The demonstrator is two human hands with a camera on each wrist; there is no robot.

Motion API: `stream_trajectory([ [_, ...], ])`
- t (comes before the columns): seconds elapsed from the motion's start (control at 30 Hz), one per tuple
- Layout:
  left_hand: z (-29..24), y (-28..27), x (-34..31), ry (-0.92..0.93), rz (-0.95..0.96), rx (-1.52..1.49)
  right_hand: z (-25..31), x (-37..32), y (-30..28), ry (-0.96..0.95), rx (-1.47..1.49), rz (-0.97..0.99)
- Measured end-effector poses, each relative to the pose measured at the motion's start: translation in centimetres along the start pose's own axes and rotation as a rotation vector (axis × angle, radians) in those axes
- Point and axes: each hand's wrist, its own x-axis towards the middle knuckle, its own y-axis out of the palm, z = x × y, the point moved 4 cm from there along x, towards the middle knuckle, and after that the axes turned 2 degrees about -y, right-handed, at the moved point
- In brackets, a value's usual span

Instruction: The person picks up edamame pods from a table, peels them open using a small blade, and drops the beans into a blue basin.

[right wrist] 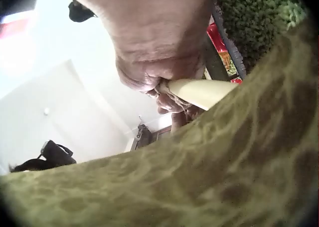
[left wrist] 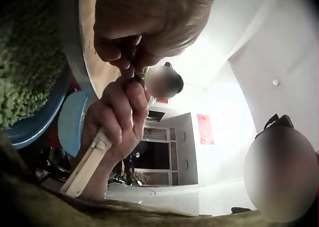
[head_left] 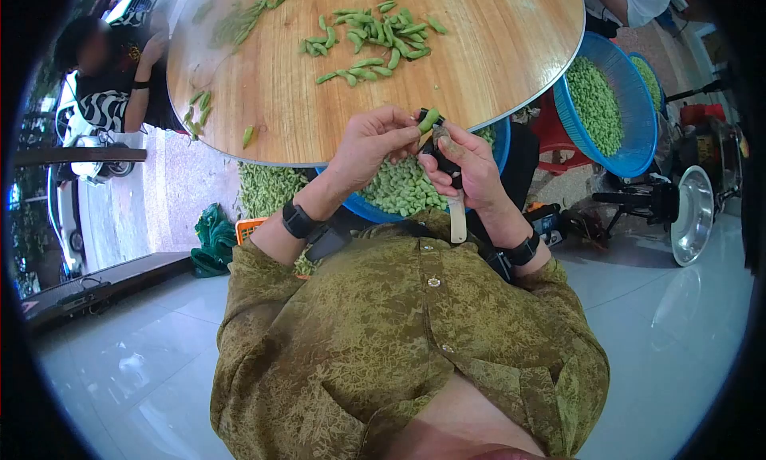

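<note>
Over the near edge of the round wooden table, my left hand (head_left: 375,145) pinches a green bean pod (head_left: 429,121) between thumb and fingers. My right hand (head_left: 471,165) meets it there, gripping a tool with a cream handle (head_left: 457,221) that points down toward my shirt. In the left wrist view string is wound round this handle (left wrist: 82,174); the tool's working end is hidden among the fingers, so I cannot tell its kind. Beneath both hands sits a blue basin (head_left: 501,145) full of shelled green beans (head_left: 403,187).
Whole pods (head_left: 383,37) lie heaped on the wooden tabletop (head_left: 271,101). Right of it stands a blue basket (head_left: 645,145) of shelled beans by a red stool (head_left: 554,141). A metal basin (head_left: 692,217) is farther right. People sit at left and upper right.
</note>
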Motion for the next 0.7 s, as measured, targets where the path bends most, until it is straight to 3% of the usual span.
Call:
stream_trajectory([
  [0.37,0.8,-0.4,0.3,0.101,-0.034,-0.043,-0.1,0.3,-0.4,0.037,0.067,-0.091],
  [0.53,1.7,-0.2,0.4,-0.222,0.188,-0.493,0.1,0.0,-0.2,0.069,0.123,-0.062],
  [0.63,1.6,0.2,0.4,-0.253,0.153,-0.537,-0.1,0.2,-0.8,0.094,0.189,-0.083],
  [0.67,1.4,0.4,0.4,-0.251,0.154,-0.536,-0.1,0.4,-1.1,0.096,0.202,-0.098],
  [0.7,0.7,0.1,0.6,-0.111,0.083,-0.179,0.0,0.5,-1.0,0.095,0.199,-0.094],
])
